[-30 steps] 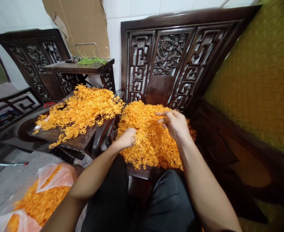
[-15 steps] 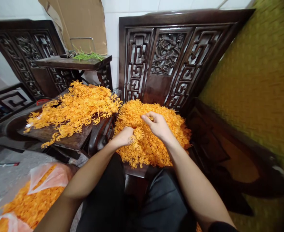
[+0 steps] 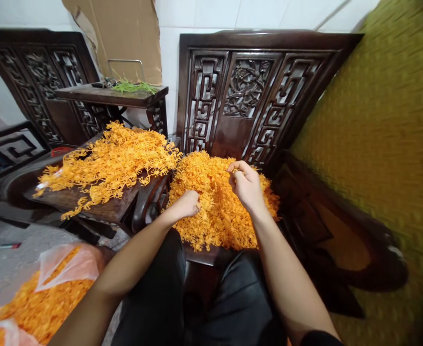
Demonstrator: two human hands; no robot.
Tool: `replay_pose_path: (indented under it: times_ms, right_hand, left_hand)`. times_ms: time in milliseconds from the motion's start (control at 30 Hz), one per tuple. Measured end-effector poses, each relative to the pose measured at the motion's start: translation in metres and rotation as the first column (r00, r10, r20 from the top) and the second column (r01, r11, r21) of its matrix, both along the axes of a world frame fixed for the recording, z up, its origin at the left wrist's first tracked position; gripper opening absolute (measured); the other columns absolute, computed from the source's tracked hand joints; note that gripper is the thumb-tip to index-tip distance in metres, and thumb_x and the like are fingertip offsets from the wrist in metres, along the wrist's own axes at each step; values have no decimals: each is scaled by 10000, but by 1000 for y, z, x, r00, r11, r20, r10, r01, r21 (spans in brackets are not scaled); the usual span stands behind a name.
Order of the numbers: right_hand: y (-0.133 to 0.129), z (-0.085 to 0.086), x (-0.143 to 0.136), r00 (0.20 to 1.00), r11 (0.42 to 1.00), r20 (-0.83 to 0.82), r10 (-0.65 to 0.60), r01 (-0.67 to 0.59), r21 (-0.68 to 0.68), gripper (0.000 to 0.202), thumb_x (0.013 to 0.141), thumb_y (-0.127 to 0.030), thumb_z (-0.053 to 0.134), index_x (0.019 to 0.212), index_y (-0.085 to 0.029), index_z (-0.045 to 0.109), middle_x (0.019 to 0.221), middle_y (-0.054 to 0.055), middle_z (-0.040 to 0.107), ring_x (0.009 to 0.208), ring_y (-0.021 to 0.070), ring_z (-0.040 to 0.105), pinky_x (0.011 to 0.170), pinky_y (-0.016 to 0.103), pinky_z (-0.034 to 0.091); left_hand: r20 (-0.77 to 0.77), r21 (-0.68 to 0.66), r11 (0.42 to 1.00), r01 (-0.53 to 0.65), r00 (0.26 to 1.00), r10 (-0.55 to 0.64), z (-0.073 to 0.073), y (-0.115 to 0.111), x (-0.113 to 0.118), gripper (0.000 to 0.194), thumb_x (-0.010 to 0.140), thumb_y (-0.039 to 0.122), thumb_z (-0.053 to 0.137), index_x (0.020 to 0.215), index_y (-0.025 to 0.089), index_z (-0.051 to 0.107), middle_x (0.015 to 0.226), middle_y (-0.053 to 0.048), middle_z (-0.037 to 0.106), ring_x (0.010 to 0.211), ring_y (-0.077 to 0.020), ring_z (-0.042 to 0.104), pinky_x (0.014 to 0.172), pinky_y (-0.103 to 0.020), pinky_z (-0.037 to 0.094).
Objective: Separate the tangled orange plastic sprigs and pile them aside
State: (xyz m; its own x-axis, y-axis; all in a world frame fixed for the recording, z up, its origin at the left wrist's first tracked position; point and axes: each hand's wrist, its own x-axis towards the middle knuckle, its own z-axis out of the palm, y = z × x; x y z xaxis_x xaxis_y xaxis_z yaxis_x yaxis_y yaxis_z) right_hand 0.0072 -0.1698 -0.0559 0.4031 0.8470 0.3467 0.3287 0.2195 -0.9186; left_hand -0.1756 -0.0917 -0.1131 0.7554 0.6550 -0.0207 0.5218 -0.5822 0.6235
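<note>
At far left, a clear plastic bag (image 3: 58,283) lay on the floor, holding orange strands. Above it, a loose heap of paler orange strands (image 3: 114,161) spread over a dark wooden tabletop (image 3: 89,204), with green stalks (image 3: 134,87) on a carved side table (image 3: 114,96) behind. The person's left hand (image 3: 184,205) rested on the near left edge of a deeper orange pile (image 3: 214,202) heaped on a carved wooden chair seat (image 3: 211,254), fingers curled closed around a small tuft of strands. Just to its right, the right hand (image 3: 245,185) hovered over the pile's crest, fingertips pinched together on a few strands. The chair's carved back (image 3: 247,91) rose behind the pile; a yellow-green woven surface (image 3: 384,125) filled the right side.
</note>
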Motion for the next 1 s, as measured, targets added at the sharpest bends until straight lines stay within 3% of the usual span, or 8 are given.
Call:
replay_pose_path:
  times_ms: [133, 267, 400, 467, 533, 633, 800, 1000]
  right_hand:
    - [3, 1, -7, 946, 998, 323, 42, -25, -57, 257, 909, -335, 442, 743, -208, 593, 599, -11, 505, 599, 160, 497, 593, 294, 372]
    - [-2, 0, -17, 744, 986, 666, 59, 61, -156, 406, 894, -574, 598, 758, -193, 634, 788, 58, 655, 746, 201, 586, 712, 322, 408]
    - [1, -5, -23, 541, 973, 827, 153, 66, -223, 399, 934, -521, 583, 711, -193, 637, 801, 76, 668, 704, 196, 579, 654, 315, 375]
    - [9, -5, -13, 586, 988, 806, 83, 58, -144, 395, 970, -433, 534, 668, -193, 617, 758, 62, 656, 680, 181, 569, 656, 311, 379]
    - [19, -5, 7, 724, 982, 671, -161, 186, 35, 380, 967, -404, 528, 662, -191, 607, 717, 49, 640, 676, 174, 564, 669, 306, 399]
    - [26, -11, 43, 834, 883, 291, -469, 448, 138, 399, 939, -495, 550, 677, -196, 575, 628, 13, 571, 596, 154, 514, 586, 284, 401]
    - [26, -43, 55, 977, 975, -71, -199, 190, -117, 378, 874, -577, 607, 872, -204, 545, 716, 2, 617, 484, 117, 505, 449, 245, 412]
    - [48, -55, 40, 957, 957, 162, -242, 263, -124, 385, 872, -548, 571, 927, -170, 620, 836, 81, 654, 769, 221, 633, 783, 417, 546]
  left_hand:
    - [-172, 35, 999, -33, 984, 38, 7, -6, -1, 110, 690, 78, 601, 659, 75, 706, 538, -69, 574, 612, -194, 616, 592, -260, 443]
    - [-272, 93, 992, -88, 956, 110, 15, -14, 2, 253, 753, 107, 569, 892, 51, 772, 769, -171, 722, 760, -251, 710, 676, -282, 514]
    - [-313, 156, 980, -127, 934, 171, 21, -24, 8, 324, 807, 119, 526, 1008, 60, 773, 915, -228, 750, 916, -295, 740, 809, -330, 558]
    - [-315, 175, 976, -126, 932, 177, 22, -28, 8, 332, 818, 125, 525, 1031, 68, 773, 962, -245, 749, 970, -315, 738, 865, -363, 560]
    - [-317, 172, 978, -119, 933, 169, 22, -32, 6, 317, 817, 129, 536, 1013, 67, 777, 972, -261, 745, 982, -334, 738, 879, -385, 561]
    - [-312, 148, 981, -127, 935, 168, 21, -31, 2, 278, 802, 134, 561, 952, 58, 783, 956, -279, 739, 959, -349, 740, 848, -378, 566]
    - [-246, 129, 967, -219, 938, 245, 17, -15, 4, 287, 809, 135, 561, 986, 62, 776, 980, -256, 741, 963, -312, 734, 814, -315, 547]
    - [-159, 84, 939, -333, 926, 342, 14, 4, 9, 296, 786, 100, 566, 995, 41, 767, 953, -240, 741, 927, -276, 722, 789, -292, 523]
